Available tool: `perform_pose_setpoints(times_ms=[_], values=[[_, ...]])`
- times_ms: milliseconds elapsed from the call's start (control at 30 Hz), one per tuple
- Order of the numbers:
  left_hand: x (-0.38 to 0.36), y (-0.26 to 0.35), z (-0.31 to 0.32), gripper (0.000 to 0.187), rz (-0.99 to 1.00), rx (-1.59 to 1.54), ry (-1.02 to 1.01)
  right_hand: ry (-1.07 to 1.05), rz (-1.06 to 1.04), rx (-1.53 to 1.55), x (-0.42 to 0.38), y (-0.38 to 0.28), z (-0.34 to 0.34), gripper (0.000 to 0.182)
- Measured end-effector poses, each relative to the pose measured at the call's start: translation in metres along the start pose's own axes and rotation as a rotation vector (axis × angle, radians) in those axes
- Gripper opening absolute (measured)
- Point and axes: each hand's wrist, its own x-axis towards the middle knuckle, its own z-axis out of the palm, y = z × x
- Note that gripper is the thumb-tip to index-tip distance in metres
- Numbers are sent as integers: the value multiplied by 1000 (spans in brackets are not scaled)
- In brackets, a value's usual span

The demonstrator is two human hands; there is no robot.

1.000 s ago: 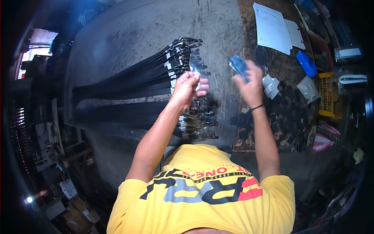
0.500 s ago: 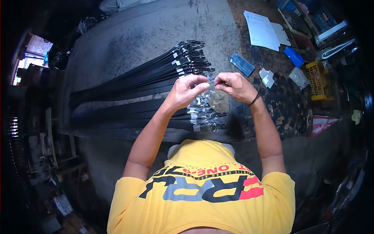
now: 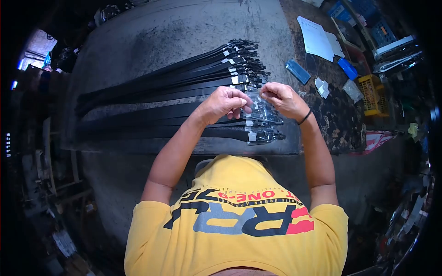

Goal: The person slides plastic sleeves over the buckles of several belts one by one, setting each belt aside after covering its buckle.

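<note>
Long black straps (image 3: 152, 92) lie fanned out over the grey table, their buckled ends with white labels toward the middle. My left hand (image 3: 226, 103) is over the strap ends, its thumb and fingers pinched together at a clear plastic piece (image 3: 261, 110). Just to its right, my right hand (image 3: 282, 99) has its fingertips pinched near the top of the same clear plastic; whether anything small is between them is too fine to tell. More straps (image 3: 184, 131) run beneath my left wrist, with clear plastic around their ends.
A blue-grey case (image 3: 297, 71), white labels (image 3: 322, 88), papers (image 3: 316, 38), a blue object (image 3: 347, 68) and a clear bag (image 3: 352, 90) lie on the table's right part. A yellow basket (image 3: 374, 95) stands at the right edge.
The view has shifted slightly, so the straps and table items appear displaced. The fingers of my left hand have curled inward, and my hands remain close together over the clear plastic.
</note>
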Motion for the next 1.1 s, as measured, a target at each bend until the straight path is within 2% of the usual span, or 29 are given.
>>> perform_pose_setpoints(times_ms=[200,400,467,533,567,633,667,733,900,1067,1100], values=[[-1,-2,-1,18,-39,42,-13,10,-53,-48,-3,-7,2,12],[3,0,7,18,30,129,-16,12,-89,-126,1,-11,1,12],[6,-4,9,14,50,168,66,23,-85,-126,2,-10,-2,12],[9,-8,7,12,31,148,70,-77,4,-154,6,-11,-6,28],[10,-11,6,11,12,127,74,-81,-3,-152,5,-15,-5,28],[12,-18,6,11,2,11,103,108,-182,-490,-5,-31,3,62],[12,-21,6,11,-8,-104,120,76,-199,-590,-7,-26,12,95],[10,-26,8,11,-40,-185,98,59,-216,-574,-9,-19,27,97],[13,-34,8,14,-43,-143,49,3,-204,-484,-3,-6,40,78],[18,-27,6,10,52,-83,14,17,-230,-568,4,-18,36,91],[22,-33,4,8,71,-68,67,62,-308,-519,5,-18,32,95]])
